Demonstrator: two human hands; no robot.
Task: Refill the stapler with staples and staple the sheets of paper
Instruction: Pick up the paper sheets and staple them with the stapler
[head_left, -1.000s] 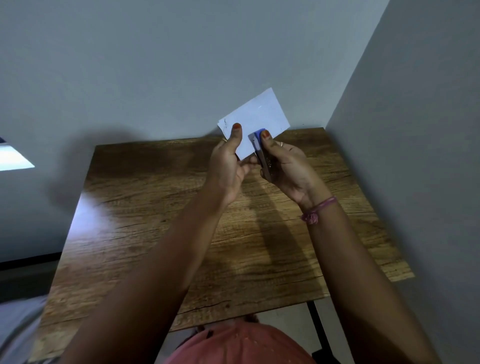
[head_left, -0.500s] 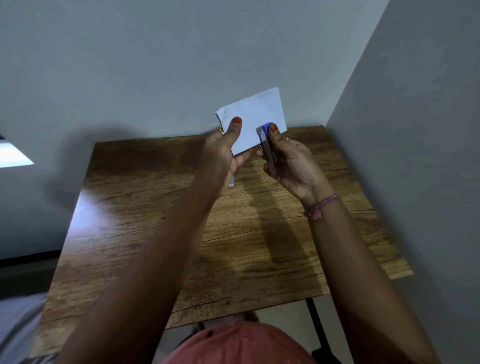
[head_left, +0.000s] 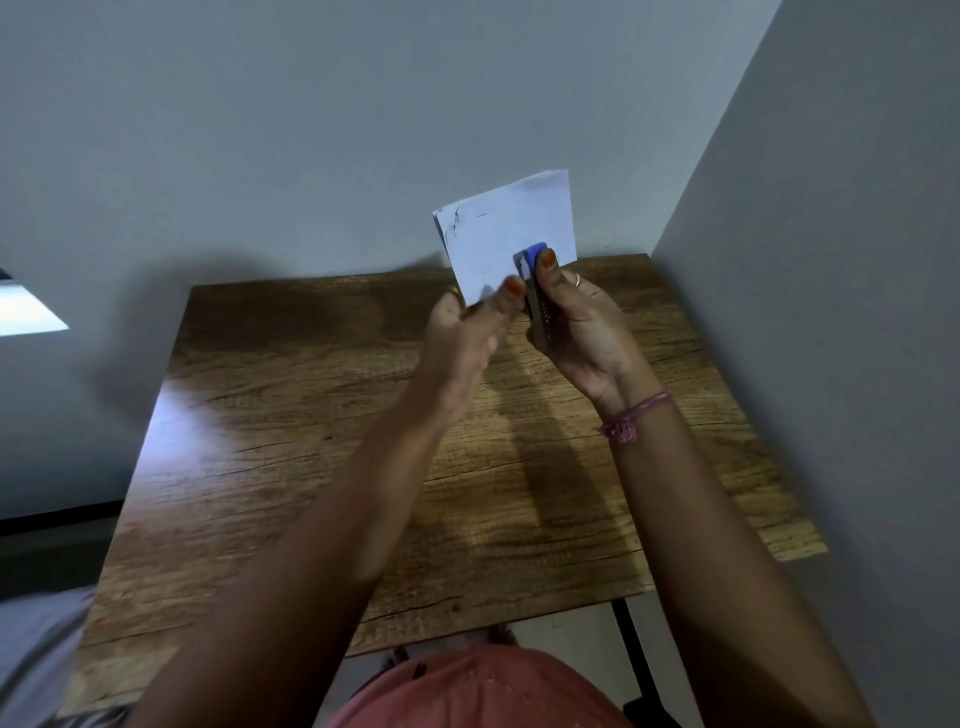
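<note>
a small slim stapler with a blue plastic top and a dark grey metal body (head_left: 535, 291) is held up in the air over the far part of the brown wood-grain counter (head_left: 311, 441), close to the pale grey back wall (head_left: 363, 130). its long axis runs nearly up and down in the view, the blue end pointing up and away from the person, the grey end pointing down toward the wrist. the right hand (head_left: 582, 332) is closed around the stapler, thumb pressed on the blue top and the fingers (head_left: 571, 283) wrapped behind the body. the stapler's upper end overlaps the lower right edge of a small stack of white paper sheets (head_left: 506, 234), which stands tilted, its top corners leaning to the right; faint dark marks show near its upper left corner. the left hand (head_left: 467, 338) pinches the lower edge of the sheets between thumb and fingers, just beside the stapler, and looks blurred. a pink thread bracelet (head_left: 631, 418) circles the right wrist, and a thin ring (head_left: 576, 279) shows on one right finger
</note>
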